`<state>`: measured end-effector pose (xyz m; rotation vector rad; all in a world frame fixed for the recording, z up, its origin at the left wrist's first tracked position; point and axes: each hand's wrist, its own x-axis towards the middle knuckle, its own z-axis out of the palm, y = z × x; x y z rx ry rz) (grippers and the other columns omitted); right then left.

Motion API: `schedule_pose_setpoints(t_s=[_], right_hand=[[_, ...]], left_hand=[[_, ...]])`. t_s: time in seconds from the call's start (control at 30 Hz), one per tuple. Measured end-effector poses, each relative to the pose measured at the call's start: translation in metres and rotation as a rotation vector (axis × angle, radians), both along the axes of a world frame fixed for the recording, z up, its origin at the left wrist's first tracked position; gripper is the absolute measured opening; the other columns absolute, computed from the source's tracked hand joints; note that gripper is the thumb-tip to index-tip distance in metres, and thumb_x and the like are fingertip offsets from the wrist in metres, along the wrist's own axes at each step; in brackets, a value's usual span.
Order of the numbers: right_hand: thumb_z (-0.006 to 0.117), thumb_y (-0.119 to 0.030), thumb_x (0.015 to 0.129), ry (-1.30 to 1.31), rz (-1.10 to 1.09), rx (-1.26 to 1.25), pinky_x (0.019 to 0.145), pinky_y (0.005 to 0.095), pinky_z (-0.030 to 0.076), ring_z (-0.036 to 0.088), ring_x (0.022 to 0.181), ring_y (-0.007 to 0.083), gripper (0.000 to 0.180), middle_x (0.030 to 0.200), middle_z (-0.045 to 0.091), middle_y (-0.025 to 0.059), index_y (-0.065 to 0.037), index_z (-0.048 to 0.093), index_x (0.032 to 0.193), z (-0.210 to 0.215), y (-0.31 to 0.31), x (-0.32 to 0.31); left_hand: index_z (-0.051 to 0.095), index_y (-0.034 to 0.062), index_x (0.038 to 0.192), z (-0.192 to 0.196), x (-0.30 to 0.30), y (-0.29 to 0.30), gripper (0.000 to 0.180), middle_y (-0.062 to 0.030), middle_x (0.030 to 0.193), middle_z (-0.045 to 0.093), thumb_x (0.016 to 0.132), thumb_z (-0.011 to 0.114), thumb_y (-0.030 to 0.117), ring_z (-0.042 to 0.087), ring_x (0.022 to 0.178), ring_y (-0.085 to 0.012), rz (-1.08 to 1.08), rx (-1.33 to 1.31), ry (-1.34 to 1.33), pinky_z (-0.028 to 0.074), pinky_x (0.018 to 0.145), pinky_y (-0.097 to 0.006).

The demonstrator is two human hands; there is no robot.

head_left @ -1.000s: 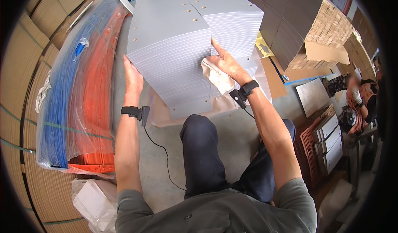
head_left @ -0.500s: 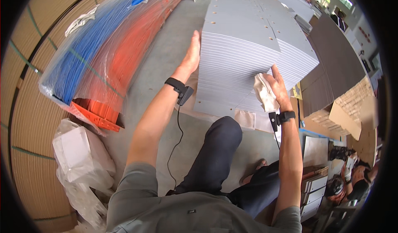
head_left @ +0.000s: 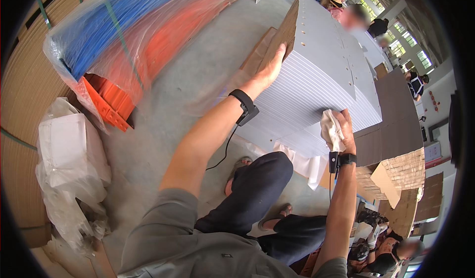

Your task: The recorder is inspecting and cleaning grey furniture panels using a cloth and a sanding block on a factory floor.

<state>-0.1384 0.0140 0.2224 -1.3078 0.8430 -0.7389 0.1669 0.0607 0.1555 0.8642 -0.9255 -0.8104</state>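
Note:
In front of me stands a tall stack of grey panels (head_left: 321,48), with white edge lines facing me and small holes in the top sheet. My left hand (head_left: 271,69) lies along the stack's left corner, fingers stretched out and touching its side. At the right part of the front face, my right hand (head_left: 348,129) is closed on a crumpled white cloth (head_left: 331,129). The cloth is up against the panel edges. Both wrists wear black straps with small cabled devices.
Plastic-wrapped blue (head_left: 106,28) and orange metal beams (head_left: 106,102) lie to the left. Nearer is a white box in plastic (head_left: 69,144), beside cardboard stacks (head_left: 24,85). Large brown cardboard (head_left: 396,115) stands right of the panels. Other people work at the far right and lower right.
The view has shifted, so the stack appears farther right and tilted, with its brown left side now showing. Both hands remain at the stack, the right one still with the cloth.

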Motion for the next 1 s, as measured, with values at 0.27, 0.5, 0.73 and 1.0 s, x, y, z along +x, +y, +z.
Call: schedule_pose_setpoints(t_s=[0.27,0.5,0.73,1.0], right_hand=[[0.071,-0.033,0.090,0.140,-0.026,-0.077,0.058,0.0319,0.054,0.061,0.074,0.0171,0.033,0.091,0.059,0.0073,-0.011,0.054,0.107,-0.013,-0.030,-0.008],[0.071,-0.033,0.090,0.152,-0.008,-0.068,0.060,0.0319,0.055,0.062,0.076,0.0178,0.033,0.092,0.059,0.0081,-0.011,0.055,0.108,-0.012,-0.024,-0.004],[0.070,-0.029,0.091,0.137,-0.005,-0.028,0.059,0.0298,0.054,0.061,0.077,0.0149,0.032,0.092,0.058,0.0046,-0.012,0.054,0.113,-0.008,-0.013,-0.008],[0.069,-0.021,0.092,0.114,0.066,-0.020,0.058,0.0256,0.053,0.059,0.072,0.0122,0.023,0.087,0.053,0.0013,-0.014,0.050,0.105,-0.032,-0.010,-0.011]], left_hand=[[0.014,0.0033,0.162,-0.007,0.006,-0.011,0.089,-0.0160,0.170,0.013,0.103,0.020,0.069,0.011,0.157,-0.0268,0.051,0.059,-0.059,0.013,0.127,-0.038],[0.016,0.0026,0.162,-0.015,0.011,-0.014,0.087,-0.0160,0.170,0.015,0.104,0.021,0.068,0.012,0.157,-0.0266,0.073,0.032,-0.038,0.014,0.126,-0.036],[0.009,-0.0035,0.160,0.004,0.015,0.020,0.092,-0.0184,0.170,0.003,0.103,0.014,0.069,-0.001,0.158,-0.0242,-0.038,-0.080,0.077,0.000,0.128,-0.037],[0.008,-0.0031,0.161,-0.015,0.006,0.025,0.097,-0.0193,0.170,0.001,0.101,0.014,0.073,-0.001,0.158,-0.0247,-0.093,-0.003,0.009,0.002,0.128,-0.038]])
